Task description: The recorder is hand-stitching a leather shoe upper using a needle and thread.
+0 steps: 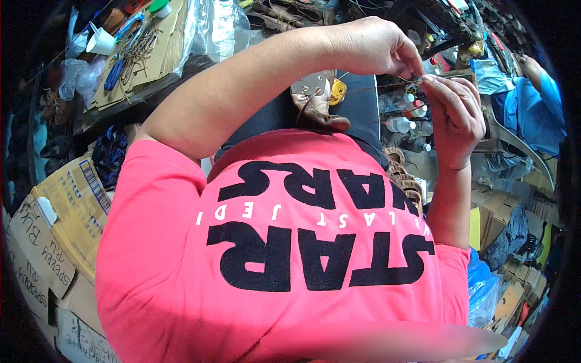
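Both my hands meet at the upper right, raised beyond my lap, their fingertips pinched together. My left hand reaches across from the left, its thumb and finger closed on a thin brown thread. Opposite it, my right hand pinches the same thread; whether a needle is there is too small to tell. The thread runs back to a brown leather shoe with a grey panel and metal eyelets, resting on my dark-trousered lap. Beside the shoe is a small yellow piece.
At the upper left, a bench carries cardboard sheets, a blue-handled tool and a white cup. Several bottles stand beyond my right leg. Cardboard boxes are stacked at left. A person's blue sleeve shows far right.
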Demonstrator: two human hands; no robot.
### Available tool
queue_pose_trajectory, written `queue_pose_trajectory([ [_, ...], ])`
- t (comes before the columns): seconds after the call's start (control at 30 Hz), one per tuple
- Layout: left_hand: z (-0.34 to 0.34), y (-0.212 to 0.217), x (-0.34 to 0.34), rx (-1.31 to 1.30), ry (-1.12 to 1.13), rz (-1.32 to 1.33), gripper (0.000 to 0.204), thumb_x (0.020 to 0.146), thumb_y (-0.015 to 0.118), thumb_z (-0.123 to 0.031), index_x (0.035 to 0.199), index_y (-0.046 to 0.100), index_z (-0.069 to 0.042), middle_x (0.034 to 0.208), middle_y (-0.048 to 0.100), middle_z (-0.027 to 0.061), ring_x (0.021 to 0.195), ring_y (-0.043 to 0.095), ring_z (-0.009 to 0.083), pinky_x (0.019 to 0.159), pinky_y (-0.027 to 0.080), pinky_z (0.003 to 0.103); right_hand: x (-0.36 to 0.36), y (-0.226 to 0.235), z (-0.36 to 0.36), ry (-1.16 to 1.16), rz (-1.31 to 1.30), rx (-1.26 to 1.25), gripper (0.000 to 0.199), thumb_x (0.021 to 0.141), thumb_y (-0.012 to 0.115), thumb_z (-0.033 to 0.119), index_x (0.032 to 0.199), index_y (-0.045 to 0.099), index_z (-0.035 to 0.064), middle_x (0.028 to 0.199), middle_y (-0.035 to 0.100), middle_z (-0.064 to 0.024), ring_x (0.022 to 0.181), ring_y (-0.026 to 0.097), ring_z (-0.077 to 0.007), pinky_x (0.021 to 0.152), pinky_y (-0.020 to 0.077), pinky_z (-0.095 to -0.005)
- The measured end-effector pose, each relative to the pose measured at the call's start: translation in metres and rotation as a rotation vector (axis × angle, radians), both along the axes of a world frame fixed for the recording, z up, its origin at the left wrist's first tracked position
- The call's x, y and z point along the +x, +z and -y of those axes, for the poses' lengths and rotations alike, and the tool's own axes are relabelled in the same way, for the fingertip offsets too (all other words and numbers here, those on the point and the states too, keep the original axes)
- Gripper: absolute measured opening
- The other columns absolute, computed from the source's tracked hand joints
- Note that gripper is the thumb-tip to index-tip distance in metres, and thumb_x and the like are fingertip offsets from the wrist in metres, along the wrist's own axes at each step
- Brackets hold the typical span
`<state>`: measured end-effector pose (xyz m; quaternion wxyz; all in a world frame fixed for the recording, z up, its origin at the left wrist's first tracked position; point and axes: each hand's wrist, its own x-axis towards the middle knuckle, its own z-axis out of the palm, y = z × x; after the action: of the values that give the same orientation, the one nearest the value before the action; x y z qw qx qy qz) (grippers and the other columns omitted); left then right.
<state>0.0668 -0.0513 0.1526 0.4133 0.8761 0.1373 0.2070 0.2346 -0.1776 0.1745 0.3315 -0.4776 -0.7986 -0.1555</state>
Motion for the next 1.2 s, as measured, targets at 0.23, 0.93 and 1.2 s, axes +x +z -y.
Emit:
queue_pose_trajectory([
  [0.23,-0.044,0.011,-0.082,0.478,0.216,-0.050,0.009,0.073,0.065,-0.006,0.081,0.063,-0.003,0.077,0.059,0.0119,0.075,0.058,0.0301,0.069,0.047,0.034,0.016,-0.035,0.014,0.110,-0.889,-0.269,0.013,0.083,0.062,0.005,0.095,0.065,0.0040,0.096,0.066,-0.0108,0.091,0.062,-0.0194,0.083,0.0454,-0.0290],
  [0.93,0.027,-0.062,-0.150,-0.005,0.503,-0.253,0.040,0.084,0.061,-0.020,0.121,0.053,-0.007,0.102,0.062,0.0124,0.096,0.059,0.0187,0.087,0.044,0.031,0.011,-0.100,0.013,-0.150,-0.260,-0.784,0.036,0.071,0.073,0.022,0.105,0.065,0.0135,0.109,0.057,-0.0113,0.107,0.051,-0.0270,0.089,0.0423,-0.0381],
  [1.2,0.025,-0.057,-0.159,-0.331,0.526,-0.365,0.041,0.084,0.064,-0.028,0.059,0.045,-0.001,0.061,0.035,-0.0001,0.058,0.035,0.0080,0.052,0.031,0.026,-0.014,-0.124,-0.007,0.068,-0.758,-0.974,0.029,0.085,0.063,0.020,0.068,0.048,0.0017,0.067,0.042,-0.0026,0.065,0.041,-0.0102,0.060,0.0364,-0.0259],
])
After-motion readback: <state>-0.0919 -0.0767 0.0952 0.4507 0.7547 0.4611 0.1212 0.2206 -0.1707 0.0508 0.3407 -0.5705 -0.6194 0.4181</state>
